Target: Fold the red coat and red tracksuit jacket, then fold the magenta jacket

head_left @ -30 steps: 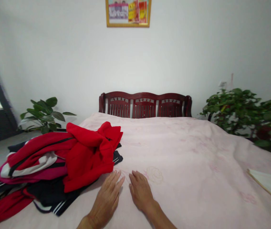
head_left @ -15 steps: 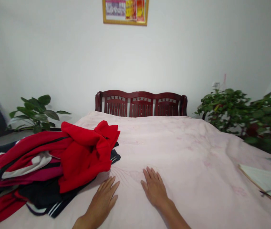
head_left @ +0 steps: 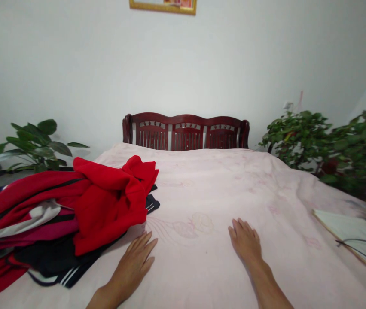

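My left hand (head_left: 134, 260) lies palm down on the pale pink bedspread (head_left: 196, 180), fingers stretched out, just right of a heap of clothes. On top of that heap is a bright red garment (head_left: 108, 206). Beneath and beside it are a crimson and magenta jacket (head_left: 35, 193) with white and black parts, and dark navy clothing (head_left: 47, 255) with white stripes. My right hand (head_left: 245, 240) also rests on the bedspread, farther right, palm down with fingers extended. Neither hand holds anything. A faint flower pattern shows on the cloth between them.
A dark red carved wooden bench back (head_left: 186, 131) stands by the wall beyond. Leafy plants grow at left (head_left: 38, 143) and right (head_left: 299, 137). At the right edge lies a pale open book or board (head_left: 340, 225) with dark-framed glasses (head_left: 363, 246) on it.
My right hand has moved right across the bedspread, away from my left hand. The left hand stays beside the clothes. The view has tilted slightly down and turned right.
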Action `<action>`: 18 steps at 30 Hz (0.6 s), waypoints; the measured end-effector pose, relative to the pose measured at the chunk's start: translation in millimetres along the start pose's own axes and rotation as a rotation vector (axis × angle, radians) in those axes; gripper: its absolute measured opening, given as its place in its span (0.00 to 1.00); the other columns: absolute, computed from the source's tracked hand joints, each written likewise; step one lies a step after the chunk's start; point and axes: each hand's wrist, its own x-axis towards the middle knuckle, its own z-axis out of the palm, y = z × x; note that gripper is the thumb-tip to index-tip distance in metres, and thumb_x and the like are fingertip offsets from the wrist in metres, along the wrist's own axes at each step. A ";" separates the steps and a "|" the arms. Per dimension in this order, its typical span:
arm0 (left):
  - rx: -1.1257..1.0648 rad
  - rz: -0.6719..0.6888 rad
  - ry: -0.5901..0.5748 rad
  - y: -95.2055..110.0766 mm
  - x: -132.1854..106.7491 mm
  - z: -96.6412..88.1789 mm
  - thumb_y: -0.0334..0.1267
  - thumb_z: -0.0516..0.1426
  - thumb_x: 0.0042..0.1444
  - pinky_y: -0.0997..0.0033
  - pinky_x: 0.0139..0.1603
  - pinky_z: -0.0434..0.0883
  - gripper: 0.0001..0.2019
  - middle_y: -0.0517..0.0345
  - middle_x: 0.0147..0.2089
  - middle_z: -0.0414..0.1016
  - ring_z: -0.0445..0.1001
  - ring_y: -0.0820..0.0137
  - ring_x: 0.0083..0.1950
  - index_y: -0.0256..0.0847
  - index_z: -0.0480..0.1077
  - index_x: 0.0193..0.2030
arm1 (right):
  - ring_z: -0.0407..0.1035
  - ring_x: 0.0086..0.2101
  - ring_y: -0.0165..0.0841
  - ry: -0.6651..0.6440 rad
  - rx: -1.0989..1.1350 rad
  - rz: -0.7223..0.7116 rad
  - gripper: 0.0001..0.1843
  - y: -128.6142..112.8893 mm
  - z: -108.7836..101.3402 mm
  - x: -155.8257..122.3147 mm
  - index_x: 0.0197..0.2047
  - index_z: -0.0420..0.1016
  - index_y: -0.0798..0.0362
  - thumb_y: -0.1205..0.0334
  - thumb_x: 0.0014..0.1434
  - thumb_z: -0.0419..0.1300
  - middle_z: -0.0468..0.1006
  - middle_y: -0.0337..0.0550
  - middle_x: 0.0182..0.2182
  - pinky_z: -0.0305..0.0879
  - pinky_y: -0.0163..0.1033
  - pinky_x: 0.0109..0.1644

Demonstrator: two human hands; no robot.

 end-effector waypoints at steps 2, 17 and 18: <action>-0.016 -0.003 0.001 -1.9 -0.5 1.9 0.40 0.52 0.64 0.53 0.67 0.64 0.23 0.55 0.69 0.63 0.62 0.60 0.69 0.51 0.63 0.66 | 0.65 0.57 0.44 0.043 0.159 -0.086 0.21 -5.9 -6.7 -3.3 0.51 0.77 0.53 0.58 0.62 0.49 0.75 0.51 0.55 0.56 0.50 0.62; -0.027 -0.004 -0.016 -1.0 -0.8 -2.4 0.42 0.51 0.65 0.55 0.67 0.63 0.23 0.54 0.70 0.62 0.61 0.61 0.69 0.50 0.63 0.66 | 0.69 0.35 0.33 -0.398 0.695 -0.461 0.05 -53.4 -28.9 -28.4 0.28 0.82 0.48 0.64 0.47 0.64 0.76 0.38 0.27 0.62 0.35 0.39; -0.025 -0.007 -0.022 -1.1 -0.8 -2.5 0.42 0.51 0.65 0.55 0.67 0.62 0.23 0.54 0.70 0.61 0.61 0.61 0.69 0.50 0.63 0.66 | 0.69 0.35 0.33 -0.394 0.684 -0.469 0.05 -54.6 -28.8 -28.8 0.28 0.82 0.48 0.64 0.48 0.64 0.76 0.37 0.27 0.61 0.35 0.39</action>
